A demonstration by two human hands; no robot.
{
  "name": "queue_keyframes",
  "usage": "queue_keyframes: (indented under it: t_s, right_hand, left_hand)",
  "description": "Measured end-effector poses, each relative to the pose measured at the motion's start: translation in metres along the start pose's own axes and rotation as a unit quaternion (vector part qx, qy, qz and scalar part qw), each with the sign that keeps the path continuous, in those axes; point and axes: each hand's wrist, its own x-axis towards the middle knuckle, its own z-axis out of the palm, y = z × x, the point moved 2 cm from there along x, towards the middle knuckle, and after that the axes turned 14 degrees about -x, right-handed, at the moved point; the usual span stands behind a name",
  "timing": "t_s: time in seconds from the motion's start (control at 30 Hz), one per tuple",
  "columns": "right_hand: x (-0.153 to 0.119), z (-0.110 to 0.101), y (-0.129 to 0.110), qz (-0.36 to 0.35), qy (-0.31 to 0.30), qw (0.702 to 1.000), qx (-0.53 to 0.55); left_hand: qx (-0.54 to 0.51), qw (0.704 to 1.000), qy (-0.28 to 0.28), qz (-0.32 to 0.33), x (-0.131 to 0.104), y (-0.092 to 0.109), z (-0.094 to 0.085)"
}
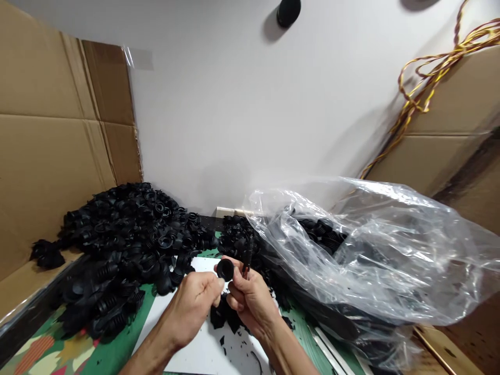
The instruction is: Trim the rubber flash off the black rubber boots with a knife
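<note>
A small round black rubber part with a hollow, cup-like opening is held up between my hands. My left hand is closed, its thumb and fingers pinching the part's lower left edge. On the other side, the fingers of my right hand grip the same part. A thin dark tool also sticks up from my right hand; its kind is not clear. Below both hands, black rubber scraps lie on a white sheet.
A large heap of black ribbed rubber parts fills the left side. At right lies a clear plastic bag with similar parts inside. Cardboard stands at left; twisted yellow-brown wires hang at right. A phone lies at the lower right.
</note>
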Motion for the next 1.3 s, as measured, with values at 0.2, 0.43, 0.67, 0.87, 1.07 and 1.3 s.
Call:
queue_keyframes:
  t_s: [0.2,0.43,0.67,0.87,1.07,1.3]
  right_hand:
    - [-0.002,0.005,0.003,0.003,-0.018,1.0,-0.006]
    - [-0.004,0.005,0.004,-0.025,-0.002,0.998,-0.052]
    - [-0.002,0.005,0.007,-0.052,0.028,0.992,-0.114]
    - [-0.004,0.006,0.006,-0.101,0.063,0.973,-0.198]
    - [-0.009,0.003,0.0,-0.133,0.108,0.96,-0.224]
    - [-0.002,-0.004,-0.008,-0.038,0.05,0.997,-0.046]
  left_hand:
    - [-0.063,0.991,0.12,0.011,-0.004,-0.004,0.005]
    - [-0.034,0.983,0.175,0.045,0.0,-0.008,0.009]
    - [-0.06,0.982,0.176,0.027,0.004,-0.01,0.011]
    - [-0.046,0.985,0.163,0.015,0.007,-0.012,0.012]
    - [0.178,0.96,0.21,0.061,0.001,-0.019,0.006]
    - [0.07,0.997,0.031,-0.018,-0.004,-0.009,-0.007]
